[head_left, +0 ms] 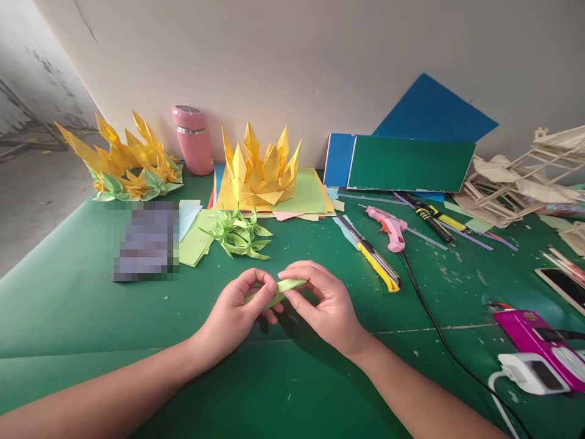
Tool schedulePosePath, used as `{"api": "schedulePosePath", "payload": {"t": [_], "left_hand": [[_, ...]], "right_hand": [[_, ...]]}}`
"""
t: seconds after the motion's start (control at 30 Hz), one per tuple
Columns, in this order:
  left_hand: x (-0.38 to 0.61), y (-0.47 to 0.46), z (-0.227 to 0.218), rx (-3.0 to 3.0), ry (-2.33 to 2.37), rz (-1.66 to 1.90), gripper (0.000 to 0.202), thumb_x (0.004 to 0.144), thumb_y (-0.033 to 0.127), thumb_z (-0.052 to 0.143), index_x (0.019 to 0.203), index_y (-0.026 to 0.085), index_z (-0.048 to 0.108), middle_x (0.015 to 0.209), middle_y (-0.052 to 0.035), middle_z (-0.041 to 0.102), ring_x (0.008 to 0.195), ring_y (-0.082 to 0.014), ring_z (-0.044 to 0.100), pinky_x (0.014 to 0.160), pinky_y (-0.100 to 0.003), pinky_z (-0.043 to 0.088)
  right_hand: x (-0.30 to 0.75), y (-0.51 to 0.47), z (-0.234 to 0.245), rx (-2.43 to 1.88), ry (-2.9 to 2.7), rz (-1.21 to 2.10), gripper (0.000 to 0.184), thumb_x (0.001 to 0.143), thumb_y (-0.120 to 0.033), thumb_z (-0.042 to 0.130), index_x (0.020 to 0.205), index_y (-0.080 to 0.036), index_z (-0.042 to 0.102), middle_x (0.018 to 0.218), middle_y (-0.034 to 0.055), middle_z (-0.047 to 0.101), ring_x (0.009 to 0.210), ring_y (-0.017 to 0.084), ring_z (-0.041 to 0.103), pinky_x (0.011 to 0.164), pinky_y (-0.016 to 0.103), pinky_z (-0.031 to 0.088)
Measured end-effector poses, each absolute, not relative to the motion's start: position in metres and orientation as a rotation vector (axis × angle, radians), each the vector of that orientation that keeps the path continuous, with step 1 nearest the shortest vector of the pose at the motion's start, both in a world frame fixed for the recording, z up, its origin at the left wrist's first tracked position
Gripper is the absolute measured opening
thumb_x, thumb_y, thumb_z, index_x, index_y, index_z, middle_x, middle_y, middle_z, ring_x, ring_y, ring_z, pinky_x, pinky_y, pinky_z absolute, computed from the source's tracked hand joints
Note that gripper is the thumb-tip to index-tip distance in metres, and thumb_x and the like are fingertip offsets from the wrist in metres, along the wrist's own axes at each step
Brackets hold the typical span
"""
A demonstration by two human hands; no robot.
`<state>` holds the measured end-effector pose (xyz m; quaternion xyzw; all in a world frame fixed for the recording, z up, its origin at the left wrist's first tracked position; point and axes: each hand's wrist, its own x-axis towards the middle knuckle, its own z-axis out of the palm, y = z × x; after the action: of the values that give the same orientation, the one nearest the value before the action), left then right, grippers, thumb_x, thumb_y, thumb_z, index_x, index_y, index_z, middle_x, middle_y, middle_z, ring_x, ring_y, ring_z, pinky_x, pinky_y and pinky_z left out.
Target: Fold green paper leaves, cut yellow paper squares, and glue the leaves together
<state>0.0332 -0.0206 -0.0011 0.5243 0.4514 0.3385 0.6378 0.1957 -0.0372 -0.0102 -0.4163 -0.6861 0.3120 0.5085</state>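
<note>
A narrow folded strip of light green paper (276, 295) is held between both hands above the green table. My left hand (249, 296) pinches its left part between thumb and fingers, which cover that end. With thumb and forefinger, my right hand (320, 299) grips the other end. Just beyond the hands lies a cluster of folded green paper flowers (240, 235). Behind it, a yellow folded-paper crown (260, 174) stands on a stack of coloured paper (315, 189). Green paper sheets (194, 244) lie left of the flowers.
A second crown (132, 164) and a pink flask (194, 143) stand at the back left. On the right lie a yellow cutter (377, 265), a pink glue gun (390, 228) with its black cord, pliers (432, 219), a magenta power strip (525, 341) and a wooden stick model (503, 189).
</note>
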Motion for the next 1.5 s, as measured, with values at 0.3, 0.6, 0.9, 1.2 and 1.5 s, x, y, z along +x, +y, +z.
{"api": "schedulePosePath", "payload": {"t": [0.3, 0.6, 0.9, 1.2, 1.5], "left_hand": [[0.0333, -0.0204, -0.0011, 1.216, 1.029, 0.77, 0.038, 0.074, 0.055, 0.063, 0.073, 0.018, 0.054, 0.063, 0.0016, 0.061, 0.054, -0.0133, 0.06, 0.055, -0.026, 0.047], [0.034, -0.0216, -0.0031, 1.207, 1.065, 0.772, 0.037, 0.072, 0.053, 0.066, 0.071, 0.018, 0.054, 0.059, 0.0031, 0.06, 0.052, -0.0128, 0.06, 0.059, -0.027, 0.05], [0.034, -0.0227, -0.0026, 1.184, 1.068, 0.781, 0.04, 0.066, 0.052, 0.073, 0.068, 0.017, 0.054, 0.062, 0.0037, 0.058, 0.05, -0.0113, 0.061, 0.056, -0.026, 0.051], [0.0333, -0.0229, -0.0021, 1.129, 0.929, 0.803, 0.041, 0.066, 0.052, 0.073, 0.07, 0.014, 0.058, 0.074, 0.0009, 0.058, 0.06, -0.0115, 0.063, 0.06, -0.026, 0.056], [0.0343, -0.0249, -0.004, 1.134, 0.96, 0.826, 0.037, 0.062, 0.045, 0.077, 0.069, 0.015, 0.057, 0.071, 0.0014, 0.06, 0.059, -0.0117, 0.063, 0.059, -0.026, 0.055]], "right_hand": [[0.1949, -0.0378, -0.008, -0.974, -1.755, 0.598, 0.016, 0.086, -0.013, 0.053, 0.084, -0.025, 0.064, 0.084, 0.0027, 0.067, 0.083, 0.016, 0.063, 0.075, 0.03, 0.053], [0.1956, -0.0379, -0.0082, -1.016, -1.733, 0.621, 0.012, 0.083, -0.013, 0.057, 0.082, -0.023, 0.063, 0.082, 0.0027, 0.067, 0.079, 0.015, 0.064, 0.072, 0.028, 0.053], [0.1972, -0.0379, -0.0056, -0.996, -1.78, 0.612, 0.014, 0.082, -0.011, 0.058, 0.081, -0.023, 0.065, 0.08, 0.0022, 0.069, 0.078, 0.015, 0.064, 0.072, 0.027, 0.052], [0.1977, -0.0362, -0.0079, -0.994, -1.74, 0.579, 0.015, 0.08, -0.008, 0.061, 0.078, -0.022, 0.066, 0.077, 0.0003, 0.069, 0.073, 0.013, 0.064, 0.069, 0.024, 0.052], [0.1978, -0.0368, -0.0104, -1.03, -1.716, 0.639, 0.012, 0.08, -0.012, 0.06, 0.083, -0.023, 0.064, 0.08, 0.0003, 0.068, 0.075, 0.013, 0.064, 0.07, 0.025, 0.053]]}}
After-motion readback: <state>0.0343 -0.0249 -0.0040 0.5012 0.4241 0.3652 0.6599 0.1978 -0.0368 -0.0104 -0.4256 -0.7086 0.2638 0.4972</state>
